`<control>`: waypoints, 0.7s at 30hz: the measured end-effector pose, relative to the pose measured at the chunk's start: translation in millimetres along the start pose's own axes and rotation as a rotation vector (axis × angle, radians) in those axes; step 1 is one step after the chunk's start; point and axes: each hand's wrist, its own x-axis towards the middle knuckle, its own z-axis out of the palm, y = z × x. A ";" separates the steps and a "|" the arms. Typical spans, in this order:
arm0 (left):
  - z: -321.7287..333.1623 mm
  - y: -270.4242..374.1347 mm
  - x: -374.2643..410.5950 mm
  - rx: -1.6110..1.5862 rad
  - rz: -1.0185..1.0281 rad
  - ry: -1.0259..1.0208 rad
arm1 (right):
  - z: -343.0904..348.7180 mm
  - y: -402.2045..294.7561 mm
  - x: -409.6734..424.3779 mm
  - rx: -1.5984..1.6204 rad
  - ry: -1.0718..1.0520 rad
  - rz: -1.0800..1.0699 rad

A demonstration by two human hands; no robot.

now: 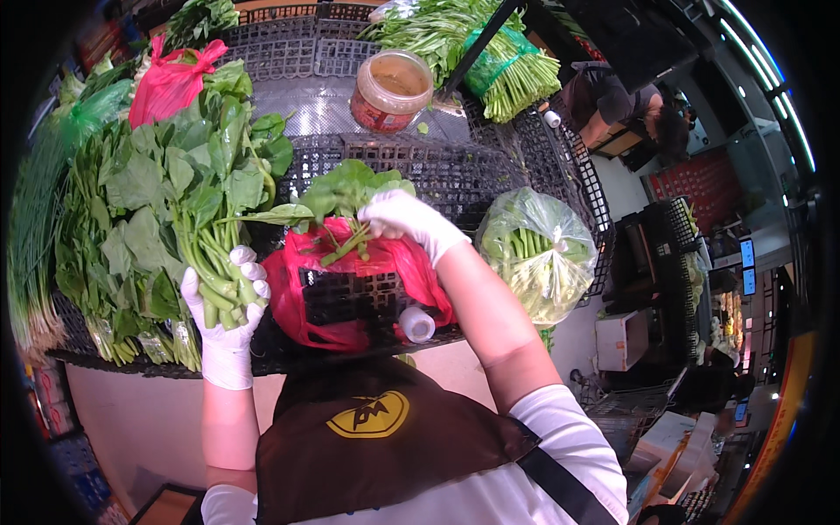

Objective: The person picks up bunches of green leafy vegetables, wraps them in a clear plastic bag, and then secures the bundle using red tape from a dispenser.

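Note:
My gloved left hand is closed round the thick cut stems of a bunch of leafy greens, whose leaves point away from me. At centre, my gloved right hand grips a few smaller leafy sprigs by their stems. Those stems hang over a pink plastic bag spread on the black plastic crates. Near the bag's right side lies a white roll of tape or film. The right hand's fingertips are partly hidden by the back of the hand.
Bundled greens and spring onions line the left. A plastic tub stands behind the crates. To the right are a clear bag of vegetables and a green-wrapped bundle. A person bends over farther right.

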 end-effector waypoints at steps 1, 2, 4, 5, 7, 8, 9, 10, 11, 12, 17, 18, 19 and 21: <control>-0.8 1.2 -2.6 0.005 0.007 -0.002 | -4.2 -7.9 -6.1 0.023 0.028 -0.085; -3.3 1.4 -6.1 -0.010 0.008 0.016 | -1.0 -6.2 -5.7 0.139 0.069 -0.097; -1.1 0.2 -6.8 -0.018 0.014 0.010 | 12.7 -5.1 -2.2 0.386 0.161 -0.129; -0.1 -0.8 -6.9 -0.023 0.014 0.009 | 24.5 13.9 19.5 0.577 0.056 -0.093; 2.1 -1.0 -9.1 0.006 0.021 0.018 | 39.4 21.4 45.3 0.105 0.124 0.084; 3.3 -1.0 -10.1 0.020 0.025 0.021 | 47.1 18.9 55.1 -0.087 0.141 0.135; 6.2 -1.8 -11.8 0.043 0.042 0.031 | 56.3 13.4 61.4 -0.278 0.155 0.186; 10.6 -2.9 -12.5 0.063 0.052 0.040 | 62.3 8.9 64.8 -0.468 0.171 0.239; 12.7 -3.3 -13.2 0.083 0.062 0.050 | 66.2 4.5 66.2 -0.520 0.140 0.248; 9.7 -2.8 -14.8 0.054 0.060 0.050 | 68.4 0.7 65.9 -0.572 0.111 0.259; 9.7 -3.2 -14.1 0.092 0.023 0.056 | 41.8 -17.8 50.9 -0.094 0.046 0.178; 10.0 -4.3 -13.0 0.089 -0.002 0.057 | 32.4 -18.6 41.4 0.068 0.006 0.182; 7.0 -4.9 -10.1 0.057 -0.006 0.067 | 25.0 -13.5 42.1 0.040 -0.081 0.175; -0.9 -4.0 -5.2 0.025 -0.025 0.035 | 27.2 -12.5 29.7 0.103 -0.092 0.268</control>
